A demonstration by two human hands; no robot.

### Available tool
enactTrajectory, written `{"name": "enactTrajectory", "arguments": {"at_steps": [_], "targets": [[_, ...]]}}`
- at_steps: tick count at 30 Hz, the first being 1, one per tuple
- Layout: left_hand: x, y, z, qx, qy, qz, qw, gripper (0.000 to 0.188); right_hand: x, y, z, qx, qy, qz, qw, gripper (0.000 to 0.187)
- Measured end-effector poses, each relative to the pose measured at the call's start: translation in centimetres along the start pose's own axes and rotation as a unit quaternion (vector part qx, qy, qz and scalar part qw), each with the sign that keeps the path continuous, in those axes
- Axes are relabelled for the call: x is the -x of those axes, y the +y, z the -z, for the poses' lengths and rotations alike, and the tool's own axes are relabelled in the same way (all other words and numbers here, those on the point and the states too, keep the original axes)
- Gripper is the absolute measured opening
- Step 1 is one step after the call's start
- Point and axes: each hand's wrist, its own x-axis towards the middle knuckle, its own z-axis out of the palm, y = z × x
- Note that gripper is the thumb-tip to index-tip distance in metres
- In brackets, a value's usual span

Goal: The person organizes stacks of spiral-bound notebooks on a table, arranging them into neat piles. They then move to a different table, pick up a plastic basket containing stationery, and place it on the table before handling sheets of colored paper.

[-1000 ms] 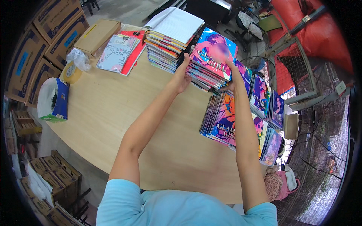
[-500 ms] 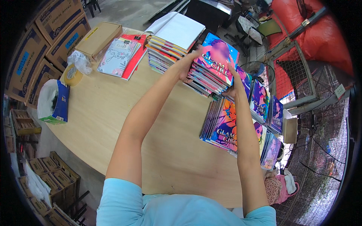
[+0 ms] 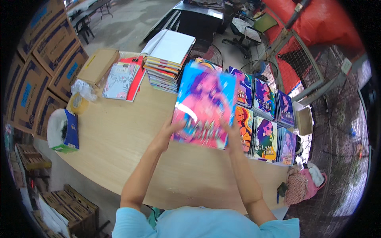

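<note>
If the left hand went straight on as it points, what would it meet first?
The pink-and-blue notebook the left hand grips; past that, seemingly the partly hidden multicoloured notebook behind, though depth is unclear.

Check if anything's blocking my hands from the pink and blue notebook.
No, nothing visible: your left hand and right hand hold the pink and blue notebook directly, near its lower left and right edges.

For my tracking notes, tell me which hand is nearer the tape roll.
Left. The left hand, on the left edge of the held notebook, is right of the tape roll; the right hand, on the opposite edge, is farther right.
</note>
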Motion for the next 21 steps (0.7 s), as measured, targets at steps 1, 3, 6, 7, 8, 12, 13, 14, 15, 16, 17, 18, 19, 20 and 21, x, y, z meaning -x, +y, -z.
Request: {"name": "enactTrajectory", "arguments": {"at_steps": [1, 3, 6, 7, 8, 12, 13, 14, 15, 16, 17, 18, 19, 20, 21], "targets": [[2.2, -0.6, 0.4, -0.005, 0.005, 0.006, 1.0, 0.074, 2.2, 2.2, 0.0, -0.013, -0.007, -0.019, 1.0, 0.088], [4.3, -2.8, 2.7, 0.005, 0.026, 0.082, 0.996, 0.063, 3.8, 5.4, -1.0, -0.04, -0.016, -0.071, 0.997, 0.09], [4.3, -6.0, 5.3, 0.019, 0.075, 0.144, 0.986, 0.048, 4.1, 8.9, -3.4, -0.036, -0.005, -0.096, 0.995, 0.09], [3.4, -6.8, 6.3, 0.024, 0.092, 0.153, 0.984, 0.044, 3.2, 9.8, -3.9, -0.045, -0.01, -0.104, 0.994, 0.089], [2.3, -7.7, 7.4, 0.015, 0.084, 0.162, 0.983, 0.037, 2.4, 10.2, -3.9, -0.051, -0.014, -0.111, 0.992, 0.089], [-2.8, -8.6, 8.2, -0.008, 0.054, 0.165, 0.985, 0.039, -1.3, 12.0, -3.1, -0.068, 0.027, -0.084, 0.994, 0.084], [-4.2, -8.8, 9.1, -0.017, 0.04, 0.166, 0.985, 0.039, -1.9, 12.0, -3.2, -0.058, 0.044, -0.084, 0.994, 0.084], [-5.2, -8.5, 9.5, -0.026, 0.025, 0.162, 0.986, 0.04, -1.9, 10.2, -3.6, -0.07, 0.02, -0.093, 0.993, 0.085], [-5.3, -8.6, 9.9, -0.019, 0.024, 0.161, 0.986, 0.041, -2.0, 10.2, -3.9, -0.064, 0.021, -0.091, 0.994, 0.087], [-6.0, -8.8, 9.5, -0.013, 0.014, 0.162, 0.987, 0.041, -2.3, 10.3, -3.4, -0.057, 0.032, -0.084, 0.994, 0.088], [-6.4, -8.7, 8.9, -0.008, 0.005, 0.162, 0.987, 0.042, -2.7, 10.5, -2.9, -0.051, 0.042, -0.078, 0.995, 0.089], [-6.0, -8.8, 8.5, -0.003, 0.016, 0.164, 0.986, 0.041, -2.7, 10.7, -2.3, -0.026, 0.038, -0.065, 0.997, 0.089], [-5.0, -9.0, 7.8, 0.0, 0.026, 0.172, 0.985, 0.041, -2.3, 11.7, -1.7, -0.015, 0.046, -0.064, 0.997, 0.088], [-4.2, -9.1, 7.6, 0.004, 0.038, 0.178, 0.983, 0.04, -1.6, 12.7, -1.5, -0.004, 0.052, -0.064, 0.997, 0.087], [-4.3, -9.2, 7.6, -0.01, 0.021, 0.182, 0.983, 0.04, -1.1, 13.6, -1.3, 0.008, 0.057, -0.064, 0.996, 0.087]]}}
